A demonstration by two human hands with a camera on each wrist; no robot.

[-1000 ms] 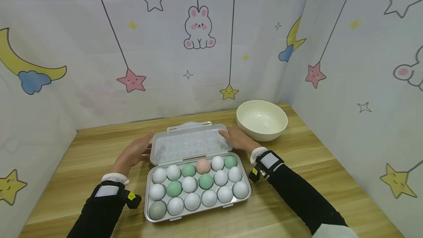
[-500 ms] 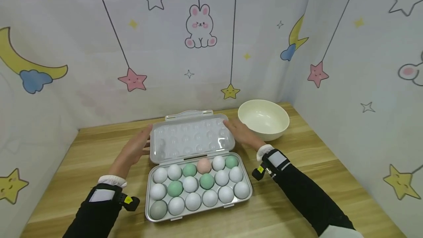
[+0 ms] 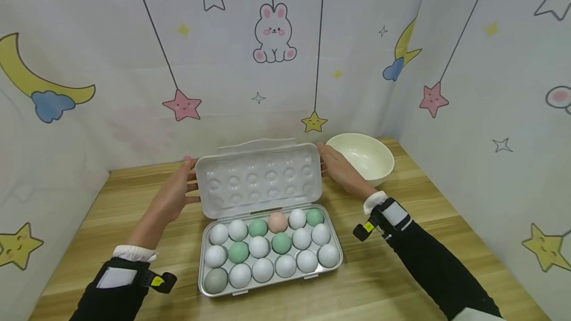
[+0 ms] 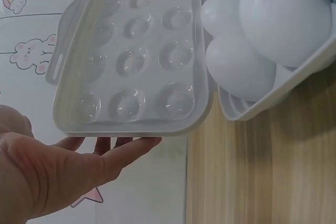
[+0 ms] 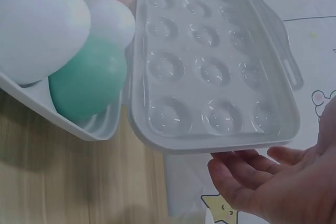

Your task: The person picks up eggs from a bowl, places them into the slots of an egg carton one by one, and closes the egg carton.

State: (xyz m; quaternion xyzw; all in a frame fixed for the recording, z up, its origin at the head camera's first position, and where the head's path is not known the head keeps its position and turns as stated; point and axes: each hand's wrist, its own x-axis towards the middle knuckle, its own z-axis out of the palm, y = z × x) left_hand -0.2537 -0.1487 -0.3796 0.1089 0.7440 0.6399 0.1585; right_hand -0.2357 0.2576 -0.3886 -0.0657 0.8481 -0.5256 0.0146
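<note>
A white plastic egg box lies on the table, its tray point(image 4: 315, 62) filled with white eggs point(image 3: 259, 247), several green eggs point(image 3: 281, 243) and one pink egg point(image 3: 277, 222). A dull grey-green egg point(image 3: 216, 280) sits in the front left cup. The hinged lid point(image 3: 258, 177) stands tilted up behind the tray, its dimpled inside facing me. At the lid's left end is my left hand point(image 3: 171, 189), straight fingers against the edge. My right hand point(image 3: 343, 167) is at the other end, fingertips at the lid's edge and thumb near its top corner.
A cream bowl point(image 3: 372, 160) stands at the back right, partly hidden by my right hand. The wooden table point(image 3: 383, 261) meets a patterned cloth wall point(image 3: 223, 73) at the back and another at the right.
The lid has swung up from lying back to a steeper tilt. Both hands have risen with it and moved slightly apart. Eggs and bowl stay in place.
</note>
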